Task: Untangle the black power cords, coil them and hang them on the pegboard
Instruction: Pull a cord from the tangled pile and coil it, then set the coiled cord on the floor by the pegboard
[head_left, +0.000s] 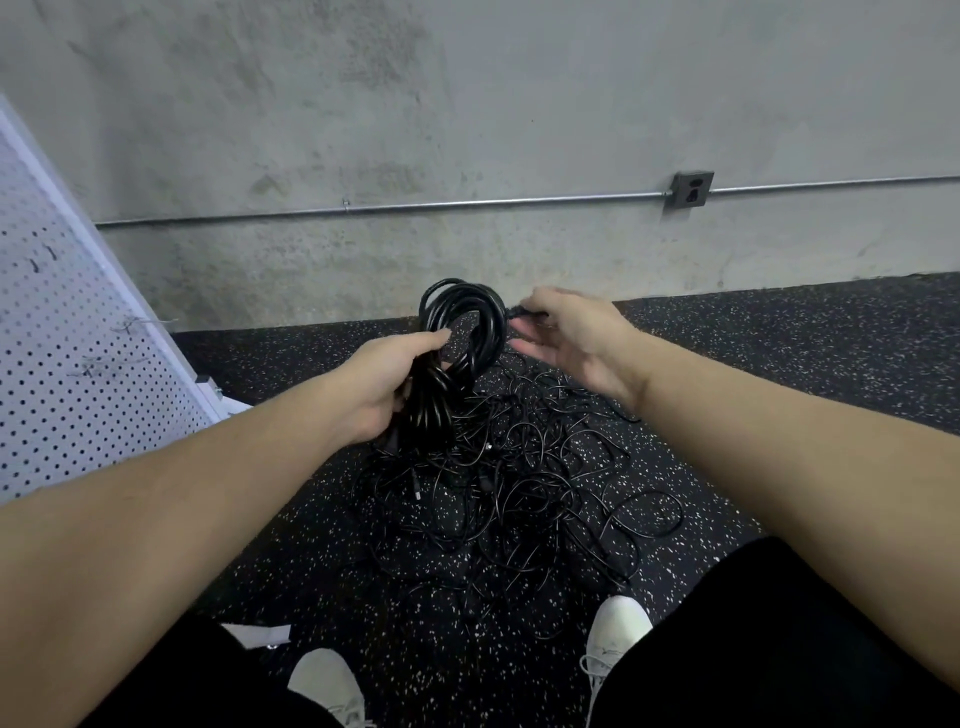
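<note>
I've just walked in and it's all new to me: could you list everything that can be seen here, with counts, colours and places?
coil: one, black, held up over the pile
pile: one tangle of cords, black, on the floor
pegboard: one, white, leaning at left
hooks: a few, dark and wire, on the pegboard
floor: black with white specks
wall: grey concrete, behind
conduit: one, metal, along the wall
outlet: one, grey, on the conduit at right
shoes: two, white, bottom
left hand: grips the coil
right hand: pinches a cord end beside the coil
</note>
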